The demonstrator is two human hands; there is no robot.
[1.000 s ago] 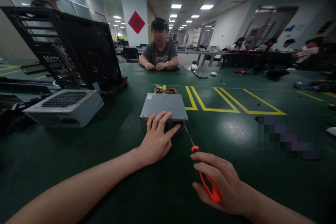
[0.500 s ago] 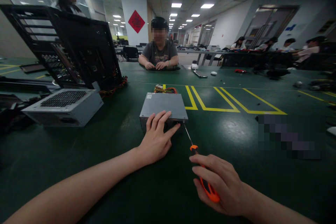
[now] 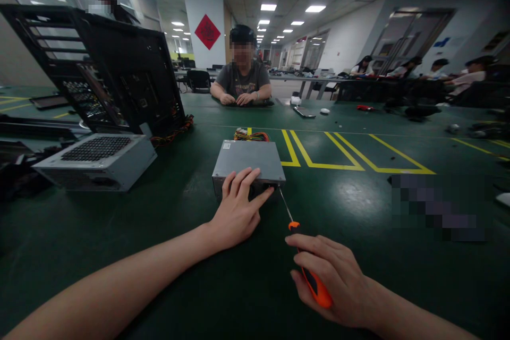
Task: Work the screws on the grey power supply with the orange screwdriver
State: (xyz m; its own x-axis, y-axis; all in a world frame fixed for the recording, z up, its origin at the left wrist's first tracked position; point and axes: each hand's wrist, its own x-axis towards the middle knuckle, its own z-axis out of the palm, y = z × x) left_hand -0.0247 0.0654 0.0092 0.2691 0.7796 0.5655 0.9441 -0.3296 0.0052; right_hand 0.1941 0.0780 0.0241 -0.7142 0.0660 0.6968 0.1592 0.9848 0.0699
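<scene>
A grey metal computer power supply (image 3: pixel 249 156) lies on the green table in front of me, its bundled cables (image 3: pixel 255 136) at the far side. My left hand (image 3: pixel 239 210) rests on its near edge with the fingers spread, some on top and the index finger along the near face. In my right hand (image 3: pixel 334 281) is a screwdriver (image 3: pixel 294 227) with an orange and black handle, the fingers curled round it. The shaft points up and left, its tip at the right corner of the near face. Whether a screw sits under the tip is too small to tell.
A second power supply (image 3: pixel 95 162) stands at left, before an open black computer case (image 3: pixel 119 71). Across the table sits a person (image 3: pixel 243 79), hands on a dark object. A phone (image 3: pixel 304 112) and a white mouse-like object (image 3: pixel 324 111) lie farther back. Yellow tape (image 3: pixel 334 167) marks the tabletop.
The screwdriver handle has turned in my right hand, showing more of its black side, and the fingers have shifted slightly. My left hand and the power supply stay in place.
</scene>
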